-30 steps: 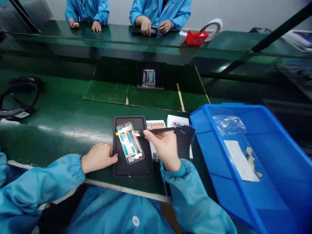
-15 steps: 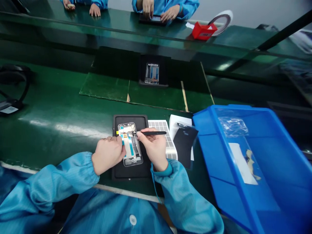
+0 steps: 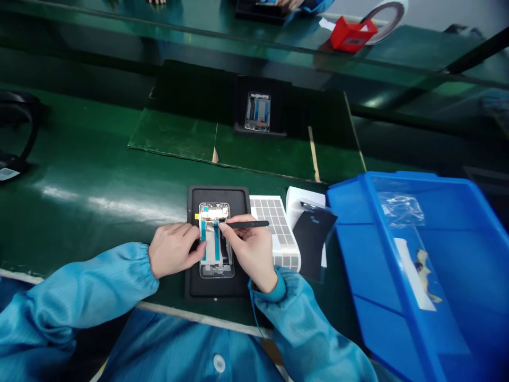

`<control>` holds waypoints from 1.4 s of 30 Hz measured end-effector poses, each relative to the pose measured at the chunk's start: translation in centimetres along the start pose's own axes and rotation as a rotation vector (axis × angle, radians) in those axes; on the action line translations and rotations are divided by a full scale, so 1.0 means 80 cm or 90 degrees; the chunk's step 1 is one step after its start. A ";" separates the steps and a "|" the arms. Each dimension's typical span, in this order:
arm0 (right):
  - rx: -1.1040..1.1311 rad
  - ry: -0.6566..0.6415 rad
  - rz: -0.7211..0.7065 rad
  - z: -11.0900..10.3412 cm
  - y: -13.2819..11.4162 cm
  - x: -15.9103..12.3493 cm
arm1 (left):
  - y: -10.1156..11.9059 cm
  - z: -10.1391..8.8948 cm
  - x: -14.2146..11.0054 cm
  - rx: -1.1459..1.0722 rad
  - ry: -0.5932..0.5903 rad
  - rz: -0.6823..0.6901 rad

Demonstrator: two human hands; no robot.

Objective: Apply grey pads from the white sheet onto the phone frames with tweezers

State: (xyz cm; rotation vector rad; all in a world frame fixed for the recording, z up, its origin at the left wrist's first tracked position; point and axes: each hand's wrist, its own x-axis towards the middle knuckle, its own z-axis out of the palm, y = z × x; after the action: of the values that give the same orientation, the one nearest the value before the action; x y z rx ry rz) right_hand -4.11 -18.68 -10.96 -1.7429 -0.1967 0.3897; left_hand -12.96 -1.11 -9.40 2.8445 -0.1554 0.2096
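My R hand pinches a slim black stick-shaped tool over an open, silver-framed phone w/ teal strips on black rectangular tray; L hand half-curled at phone's edge, grip unclear.

The person wears a satiny bright-blue smock, its front showing beyond the near edge of the green surface, with one round white button. The left sleeve is loose and creased, gathered into a puckered cuff at the wrist. The right sleeve is equally full and folded, ending in a smooth teal band; a thin blue cord dangles beside it. Both the left hand and right hand are bare.
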 end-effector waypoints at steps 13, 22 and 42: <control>-0.100 0.027 -0.035 0.001 -0.007 -0.001 | -0.008 0.007 0.006 -0.011 0.038 0.033; -0.123 0.033 -0.045 0.001 -0.005 0.000 | -0.010 0.009 0.006 -0.008 0.040 0.039; -0.133 0.029 -0.050 0.000 -0.005 0.000 | -0.009 0.008 0.007 -0.016 0.060 0.052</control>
State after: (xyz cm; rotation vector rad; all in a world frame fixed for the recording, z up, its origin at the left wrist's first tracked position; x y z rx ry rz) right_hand -4.12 -18.56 -10.53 -1.9403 -0.2804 0.2788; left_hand -12.22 -0.62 -10.14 2.7985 -0.2519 0.3548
